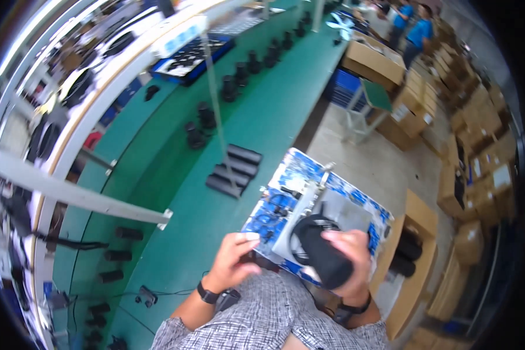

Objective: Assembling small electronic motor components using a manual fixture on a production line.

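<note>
My right hand (353,259) is wrapped round a black cylindrical part (326,256), which tilts toward me. A wider black ring (300,239) shows at the cylinder's far end; whether it belongs to the part or sits behind it I cannot tell. Below them lies a blue-and-white patterned board (370,207) carrying a metal fixture (318,189) with a pale plate. At the board's near left edge my left hand (230,262) is open, thumb and fingers apart, with nothing in it. Thin dark cables (268,216) lie on the board beside that hand.
Several black tubes (236,169) lie side by side on the green bench (184,239). Black flanged parts (242,73) stand in a row farther along. An open cardboard box (414,262) with black cylinders stands at my right. A green-topped stool (376,96) and people (417,32) are beyond.
</note>
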`<state>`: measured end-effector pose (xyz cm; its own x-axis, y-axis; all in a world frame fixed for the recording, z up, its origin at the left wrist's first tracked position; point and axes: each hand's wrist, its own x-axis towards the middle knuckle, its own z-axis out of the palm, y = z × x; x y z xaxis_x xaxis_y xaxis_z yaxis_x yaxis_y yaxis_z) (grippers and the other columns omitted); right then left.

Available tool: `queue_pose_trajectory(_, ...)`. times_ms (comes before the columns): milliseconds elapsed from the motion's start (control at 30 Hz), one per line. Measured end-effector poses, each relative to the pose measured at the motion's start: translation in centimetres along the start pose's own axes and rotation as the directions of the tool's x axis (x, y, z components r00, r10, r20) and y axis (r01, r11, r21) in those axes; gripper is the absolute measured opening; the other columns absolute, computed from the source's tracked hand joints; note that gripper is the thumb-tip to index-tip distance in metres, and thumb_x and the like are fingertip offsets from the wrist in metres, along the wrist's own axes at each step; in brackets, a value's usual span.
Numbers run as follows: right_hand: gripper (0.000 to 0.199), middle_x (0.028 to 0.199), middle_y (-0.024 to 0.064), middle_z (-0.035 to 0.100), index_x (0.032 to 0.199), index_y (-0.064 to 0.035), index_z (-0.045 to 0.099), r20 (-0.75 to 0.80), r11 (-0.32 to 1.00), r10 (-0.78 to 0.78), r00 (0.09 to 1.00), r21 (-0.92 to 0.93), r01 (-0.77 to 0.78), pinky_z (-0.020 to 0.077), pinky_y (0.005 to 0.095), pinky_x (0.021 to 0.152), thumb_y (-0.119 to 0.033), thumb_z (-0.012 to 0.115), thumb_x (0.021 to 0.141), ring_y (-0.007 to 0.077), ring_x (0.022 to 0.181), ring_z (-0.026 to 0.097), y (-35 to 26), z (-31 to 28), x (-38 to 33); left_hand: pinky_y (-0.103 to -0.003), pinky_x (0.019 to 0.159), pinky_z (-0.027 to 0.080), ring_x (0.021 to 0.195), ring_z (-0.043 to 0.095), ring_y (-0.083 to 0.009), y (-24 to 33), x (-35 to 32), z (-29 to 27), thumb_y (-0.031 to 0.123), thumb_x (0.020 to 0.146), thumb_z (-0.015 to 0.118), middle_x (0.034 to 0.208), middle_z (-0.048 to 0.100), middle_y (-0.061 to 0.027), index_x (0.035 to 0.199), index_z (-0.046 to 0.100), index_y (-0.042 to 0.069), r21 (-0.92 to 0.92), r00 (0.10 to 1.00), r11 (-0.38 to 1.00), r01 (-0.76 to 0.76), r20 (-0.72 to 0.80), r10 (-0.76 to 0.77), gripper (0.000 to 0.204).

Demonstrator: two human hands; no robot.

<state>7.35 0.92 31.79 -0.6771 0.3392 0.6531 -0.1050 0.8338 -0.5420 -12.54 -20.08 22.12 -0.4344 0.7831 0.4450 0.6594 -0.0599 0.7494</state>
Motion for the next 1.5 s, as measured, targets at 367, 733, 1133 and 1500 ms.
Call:
queue_pose_trajectory(367,0.049,0.122,0.0129,0.074,0.131,-0.0021,0.066,0.36,0.97,0.129,0.924,0.15,-0.193,0.0508,0.0398,0.101,-0.015,0.079,0.086,0.0324,0.109,0.071,3.2,17.4,-1.4,-0.044,0.104,0.049,0.119,0.061,-0.0362,-17.2,2.5,-8.5,0.016,0.083,0.085,0.13,0.06,-0.0183,0.129,0.06,0.0,0.155,0.863,0.922,0.355,-0.434,-0.26,0.055)
queue_pose_trajectory(733,0.028,0.111,0.0062,0.077,0.122,-0.0033,0.071,-0.07,0.307,0.952,0.299,0.192,-0.932,0.0553,0.0305,0.086,-0.007,0.074,0.094,0.0151,0.1,0.072,4.3,3.1,-24.8,-0.049,0.109,0.046,0.124,0.058,-0.0435,-45.6,2.7,-19.5,0.017,0.091,0.08,0.129,0.063,-0.0269,0.133,0.06,-0.007,0.624,0.896,0.648,0.438,-0.362,-0.257,0.053)
queue_pose_trajectory(1133,0.026,0.102,0.0183,0.077,0.107,-0.0021,0.075,-0.399,0.056,0.904,0.156,-0.253,-0.966,0.0583,0.0422,0.086,-0.014,0.08,0.085,0.0336,0.093,0.074,15.4,-3.9,-39.8,-0.047,0.096,0.051,0.123,0.054,-0.0365,-37.2,-2.3,-10.1,0.024,0.094,0.076,0.146,0.047,-0.0228,0.146,0.054,0.003,0.723,0.945,0.619,0.308,-0.305,-0.116,0.06)
queue_pose_trajectory(1500,0.028,0.099,0.0161,0.077,0.109,-0.0024,0.075,-0.421,-0.001,0.904,0.079,-0.188,-0.982,0.0579,0.0423,0.074,-0.02,0.078,0.087,0.0314,0.083,0.074,17.7,-4.2,-38.9,-0.03,0.088,0.056,0.104,0.063,-0.0186,-11.3,-5.0,10.4,0.003,0.1,0.066,0.129,0.059,-0.0101,0.14,0.057,0.002,-0.014,0.831,0.839,0.544,0.15,-0.536,0.041)
